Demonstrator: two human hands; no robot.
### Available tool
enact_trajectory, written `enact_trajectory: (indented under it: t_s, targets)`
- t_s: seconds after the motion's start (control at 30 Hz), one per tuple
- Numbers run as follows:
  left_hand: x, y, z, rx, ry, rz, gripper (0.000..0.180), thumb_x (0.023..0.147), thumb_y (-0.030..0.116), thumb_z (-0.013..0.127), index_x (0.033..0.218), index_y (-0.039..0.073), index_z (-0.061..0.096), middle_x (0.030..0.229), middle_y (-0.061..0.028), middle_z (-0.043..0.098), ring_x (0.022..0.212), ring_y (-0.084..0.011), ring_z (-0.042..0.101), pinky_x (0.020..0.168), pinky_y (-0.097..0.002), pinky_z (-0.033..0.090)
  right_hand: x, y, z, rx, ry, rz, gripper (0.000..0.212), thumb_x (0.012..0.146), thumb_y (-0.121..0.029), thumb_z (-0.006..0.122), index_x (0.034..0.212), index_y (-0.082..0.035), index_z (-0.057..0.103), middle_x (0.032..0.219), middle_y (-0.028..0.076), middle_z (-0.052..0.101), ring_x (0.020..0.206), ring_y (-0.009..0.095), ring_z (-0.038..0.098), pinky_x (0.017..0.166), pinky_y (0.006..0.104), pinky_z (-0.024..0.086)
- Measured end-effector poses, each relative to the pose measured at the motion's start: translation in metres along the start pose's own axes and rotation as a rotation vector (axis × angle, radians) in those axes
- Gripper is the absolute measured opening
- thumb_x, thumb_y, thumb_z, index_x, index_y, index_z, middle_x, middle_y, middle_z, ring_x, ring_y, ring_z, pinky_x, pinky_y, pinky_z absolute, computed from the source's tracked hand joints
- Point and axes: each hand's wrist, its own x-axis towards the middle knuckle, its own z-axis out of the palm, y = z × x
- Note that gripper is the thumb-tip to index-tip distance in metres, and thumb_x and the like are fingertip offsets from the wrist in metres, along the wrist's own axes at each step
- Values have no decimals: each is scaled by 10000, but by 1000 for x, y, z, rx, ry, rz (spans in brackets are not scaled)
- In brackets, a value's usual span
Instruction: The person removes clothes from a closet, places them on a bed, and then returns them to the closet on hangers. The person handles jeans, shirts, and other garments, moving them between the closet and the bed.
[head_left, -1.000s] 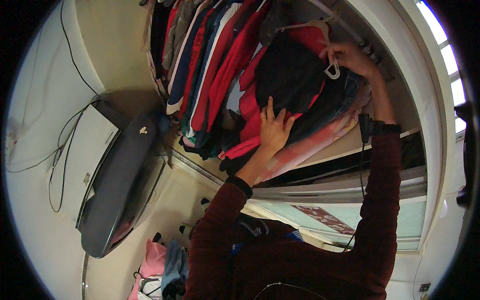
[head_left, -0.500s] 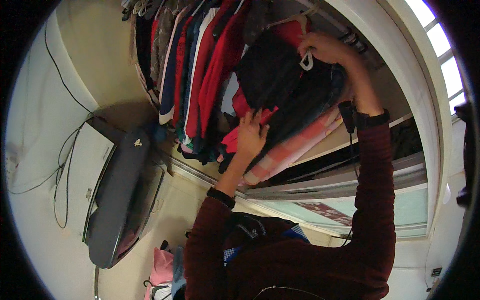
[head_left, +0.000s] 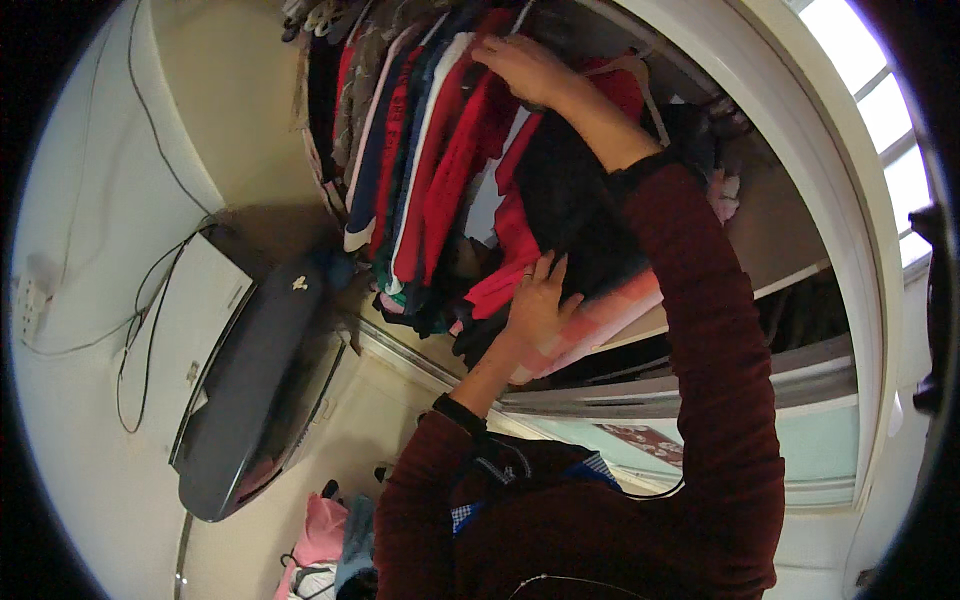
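Note:
My left hand (head_left: 540, 308) lies with its fingers spread on a black garment (head_left: 580, 205) that hangs low in the wardrobe. A red sleeve (head_left: 508, 262) droops beside those fingers. Up at the rail, my right hand (head_left: 522, 68) reaches left to the top of a hanging red garment (head_left: 478, 135); its fingers bend against the cloth and their grip is unclear. Right of it, a pale hanger (head_left: 652, 105) carries another red garment (head_left: 625, 88), partly covered by my forearm. A rolled pink checked blanket (head_left: 610, 318) lies beneath the black garment.
Several clothes (head_left: 385, 150) hang close together on the left. A wooden shelf (head_left: 780, 235) and the white curved wardrobe frame (head_left: 790, 105) bound the right side. A dark grey machine-like case (head_left: 255, 375) stands at left near loose cables (head_left: 150, 290). Pink clothing (head_left: 322, 530) lies low down.
My right hand has let go of a white hanger and moved left to the hanging red garment. My left hand has shifted slightly right and down over the black garment.

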Motion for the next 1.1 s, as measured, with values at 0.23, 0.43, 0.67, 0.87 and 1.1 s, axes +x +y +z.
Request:
enact_trajectory:
  t_s: [0.23,0.43,0.67,0.87,1.1]
  targets:
    - [0,-9,2,-11,20,-14,715,880,329,713,1448,-21,455,1418,-275,467,1223,-493,515,1061,-508,450,-14,3,16,350,-9,153,455,847,30,588,1268,-136,636,1336,134,587,1264,333,556,1063,437,453]
    - [3,2,5,-74,-27,-20,728,874,315,721,1461,-16,446,1440,-283,452,1256,-494,488,1090,-515,417,-36,24,32,-1,195,-42,246,799,9,619,1018,-91,668,1152,110,597,1110,344,562,914,423,506]
    - [7,-16,0,-164,-5,-28,620,875,268,720,1408,20,521,1446,-273,450,1274,-459,484,1109,-504,394,-82,61,-7,257,-246,-1,239,717,85,655,901,-67,636,1044,90,633,1076,343,562,919,425,494]
    - [20,3,-13,-183,143,-112,539,844,168,752,1353,100,588,1540,-275,310,1332,-452,436,1122,-523,380,-145,87,-49,569,-310,31,285,675,155,611,888,-35,597,1037,90,623,1049,293,589,959,368,470]
    - [6,-3,21,-164,-73,-133,672,825,286,777,1428,101,544,1612,-298,189,1374,-505,405,1140,-565,372,-162,90,-60,805,-394,120,286,655,171,588,888,9,552,1083,110,615,1097,243,598,996,334,444]
